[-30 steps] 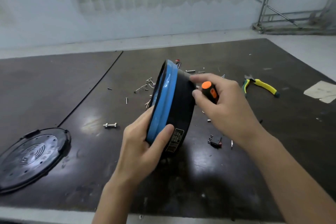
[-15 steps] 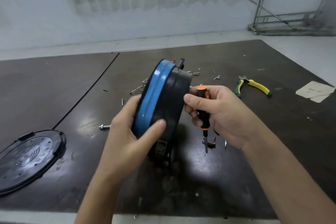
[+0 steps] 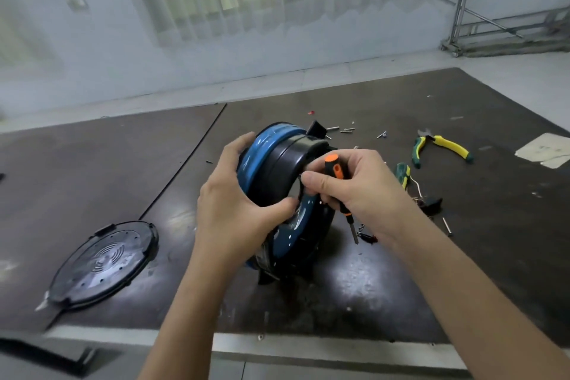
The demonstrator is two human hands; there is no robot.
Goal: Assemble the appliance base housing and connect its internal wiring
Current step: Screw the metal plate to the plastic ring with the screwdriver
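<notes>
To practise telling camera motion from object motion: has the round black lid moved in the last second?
No. The black lid still lies flat with the table seam meeting its far-right rim; only the camera shifted.

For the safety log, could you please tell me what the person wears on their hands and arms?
Neither the left hand nor the right hand has a glove, ring or watch, and no sleeve shows up to the picture's edge.
</notes>
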